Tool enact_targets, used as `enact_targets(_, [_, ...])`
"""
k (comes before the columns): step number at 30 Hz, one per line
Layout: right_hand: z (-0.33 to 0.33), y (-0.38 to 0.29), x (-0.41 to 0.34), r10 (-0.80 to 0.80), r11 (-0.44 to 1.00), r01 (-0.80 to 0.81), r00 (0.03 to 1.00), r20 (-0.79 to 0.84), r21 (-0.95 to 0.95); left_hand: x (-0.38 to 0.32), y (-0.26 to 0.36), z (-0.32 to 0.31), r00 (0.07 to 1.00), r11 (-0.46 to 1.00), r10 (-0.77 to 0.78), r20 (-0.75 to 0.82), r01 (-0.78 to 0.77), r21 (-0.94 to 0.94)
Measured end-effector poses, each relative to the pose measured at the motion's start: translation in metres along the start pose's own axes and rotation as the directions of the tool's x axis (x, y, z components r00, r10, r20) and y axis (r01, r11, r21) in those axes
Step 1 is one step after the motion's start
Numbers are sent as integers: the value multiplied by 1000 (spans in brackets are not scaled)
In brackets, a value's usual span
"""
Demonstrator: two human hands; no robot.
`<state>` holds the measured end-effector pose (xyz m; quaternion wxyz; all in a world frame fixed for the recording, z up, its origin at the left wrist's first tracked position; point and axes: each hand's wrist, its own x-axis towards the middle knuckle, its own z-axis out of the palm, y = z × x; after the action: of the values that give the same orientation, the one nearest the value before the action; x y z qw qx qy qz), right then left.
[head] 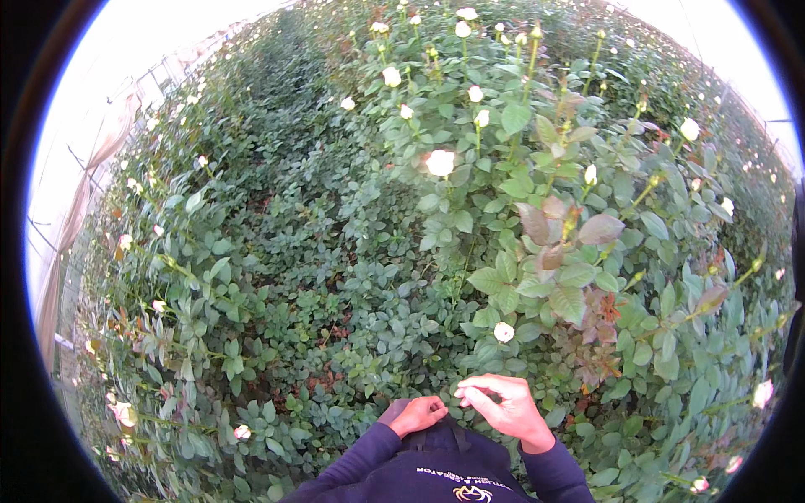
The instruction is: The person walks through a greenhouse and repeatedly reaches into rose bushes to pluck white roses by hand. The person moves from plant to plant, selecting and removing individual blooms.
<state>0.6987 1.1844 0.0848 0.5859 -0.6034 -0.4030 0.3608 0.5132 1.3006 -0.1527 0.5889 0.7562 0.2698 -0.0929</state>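
My left hand (pixel 422 415) is in front of my waist, its fingers loosely curled, with no object visible in it. To its right and slightly higher, my right hand (pixel 503 405) has its thumb near its bent fingertips; nothing can be made out between them. The two hands are close but apart. Just above my right hand is a white rose (pixel 504 332) on a leafy bush. A larger, bright white rose (pixel 440 163) stands farther up. Reddish young rose leaves (pixel 553 229) rise at the right of the middle.
Dense rose foliage (pixel 302 239) surrounds me, with a lower, darker strip running up the left of centre. Pale roses (pixel 124 414) and long stems lean in from both sides. A hanging beige sheet (pixel 78 207) and a metal frame stand at the far left edge.
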Motion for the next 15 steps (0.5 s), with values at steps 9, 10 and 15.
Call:
enact_targets(9, [59, 35, 58, 252, 963, -261, 959, 134, 60, 13, -31, -52, 998, 999, -9, -66, 5, -46])
enact_targets(10, [66, 39, 66, 254, 963, -264, 957, 139, 55, 14, -35, -57, 991, 997, 38, -127, -47, -66])
enact_targets(15, [97, 60, 119, 326, 929, -346, 933, 153, 130, 21, -55, -103, 984, 972, 14, -175, -54, -228])
